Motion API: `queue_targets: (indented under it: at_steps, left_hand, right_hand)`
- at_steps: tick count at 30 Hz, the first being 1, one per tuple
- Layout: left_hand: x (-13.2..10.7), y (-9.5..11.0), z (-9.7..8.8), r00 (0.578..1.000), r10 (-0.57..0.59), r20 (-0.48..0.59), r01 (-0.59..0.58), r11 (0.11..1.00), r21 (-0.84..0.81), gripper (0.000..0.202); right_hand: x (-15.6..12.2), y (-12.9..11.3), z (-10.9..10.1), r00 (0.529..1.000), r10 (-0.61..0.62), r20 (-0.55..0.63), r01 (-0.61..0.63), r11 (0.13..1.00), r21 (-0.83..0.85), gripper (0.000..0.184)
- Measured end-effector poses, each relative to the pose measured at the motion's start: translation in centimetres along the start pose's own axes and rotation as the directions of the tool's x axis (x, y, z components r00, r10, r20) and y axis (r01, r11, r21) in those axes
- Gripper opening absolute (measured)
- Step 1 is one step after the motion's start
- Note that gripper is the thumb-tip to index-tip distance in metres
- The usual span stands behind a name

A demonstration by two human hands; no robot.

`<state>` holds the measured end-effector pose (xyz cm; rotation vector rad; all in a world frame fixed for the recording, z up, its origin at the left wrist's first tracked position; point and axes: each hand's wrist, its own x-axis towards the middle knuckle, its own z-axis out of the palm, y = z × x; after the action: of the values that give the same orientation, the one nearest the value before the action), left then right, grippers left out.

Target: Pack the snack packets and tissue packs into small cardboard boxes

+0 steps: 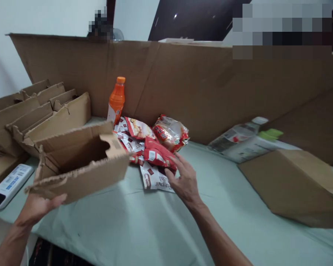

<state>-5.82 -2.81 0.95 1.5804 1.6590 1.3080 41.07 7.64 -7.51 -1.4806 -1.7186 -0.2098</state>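
Observation:
My left hand [43, 207] grips the near lower corner of an open cardboard box [85, 181], its thumb along the front wall. The box is tilted, and its inside is dark. To its right lies a heap of snack packets. My right hand [184, 179] touches a red packet [157, 153] on the heap, fingers curled at its right end; the fingertips are partly hidden. Under it sits a white packet [152, 177] with dark red squares. Behind are a red-and-cream packet [140, 129] and a clear-and-red wrapped pack [172, 131].
An orange bottle [117, 99] stands behind the heap. Several cardboard boxes [63, 118] are at the left, near a white power bank [9, 186]. At the right lie a clear plastic bottle [235, 136] and a closed cardboard box [296, 184]. A tall cardboard wall [199, 85] runs along the back.

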Motion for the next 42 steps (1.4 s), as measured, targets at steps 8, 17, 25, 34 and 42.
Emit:
queue_targets:
  at_steps: [8,17,25,34,42]
  left_hand:
    - [12.6,-0.5,7.5,0.931,-0.018,-0.365,0.057,0.994,0.097,0.137]
    - [25.5,-1.2,16.5,0.919,-0.107,-0.379,0.208,0.949,0.236,0.08]
    - [18.6,-0.5,15.1,0.993,-0.116,0.036,0.093,0.917,0.387,0.079]
    - [6.2,-4.2,13.6,0.857,0.18,0.483,-0.443,0.736,0.511,0.073]
    - [3.4,-6.0,13.5,0.783,0.37,0.5,-0.609,0.617,0.498,0.066]
  right_hand:
    - [-4.1,0.3,1.6,0.981,0.131,-0.143,-0.129,0.991,0.027,0.039]
    - [-5.1,0.6,2.1,0.969,0.216,-0.121,-0.209,0.976,0.068,0.061]
    - [-3.5,-1.6,0.8,0.945,0.308,-0.106,-0.302,0.951,0.074,0.052]
    - [2.4,8.0,-13.6,0.82,0.501,-0.277,-0.563,0.794,-0.229,0.058]
    - [6.3,18.5,-23.3,0.496,0.776,-0.39,-0.858,0.369,-0.357,0.056]
